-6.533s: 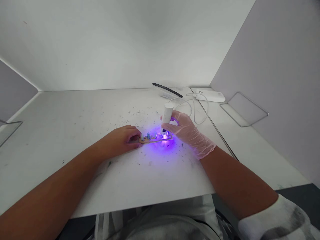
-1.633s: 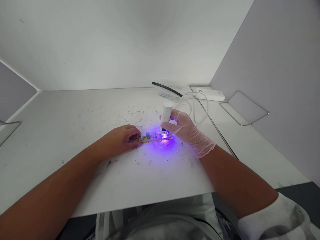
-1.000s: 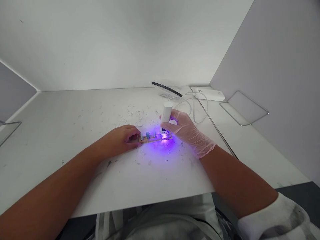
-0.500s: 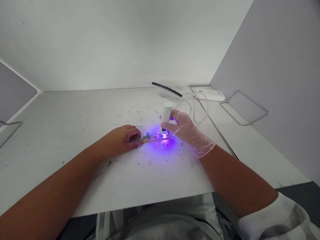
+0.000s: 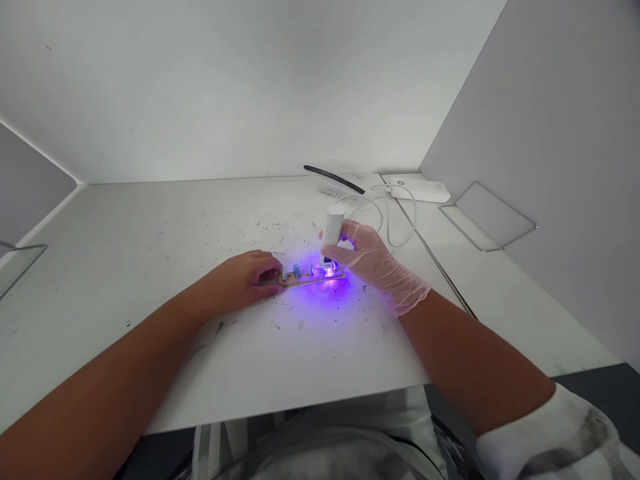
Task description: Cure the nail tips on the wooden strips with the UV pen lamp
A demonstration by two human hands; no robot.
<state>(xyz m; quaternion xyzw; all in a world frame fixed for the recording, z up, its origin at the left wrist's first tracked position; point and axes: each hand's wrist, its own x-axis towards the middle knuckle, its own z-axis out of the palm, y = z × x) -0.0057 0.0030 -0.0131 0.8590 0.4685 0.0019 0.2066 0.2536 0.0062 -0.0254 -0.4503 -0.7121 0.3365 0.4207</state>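
Observation:
My right hand [image 5: 367, 257], in a thin see-through glove, is wrapped round a white handheld UV lamp [image 5: 333, 223]. The lamp stands nearly upright, its lower end throwing violet light down. Under it lies a narrow tan strip [image 5: 305, 281] bearing several small bluish pieces, one being a blue-green piece [image 5: 297, 270] left of the lamp. The pieces right below the lamp are washed out by the glow. My bare left hand [image 5: 255, 277] pinches the left end of the strip between thumb and fingers, holding it on the white table [image 5: 240, 373].
Behind the lamp lie a black curved bar [image 5: 334, 179], a looped white cable [image 5: 414, 210] and a flat white device [image 5: 420, 189]. A bent wire frame [image 5: 487, 217] stands at the right, another wire frame [image 5: 25, 267] at the left edge. Dark specks dot the table; pale walls enclose it.

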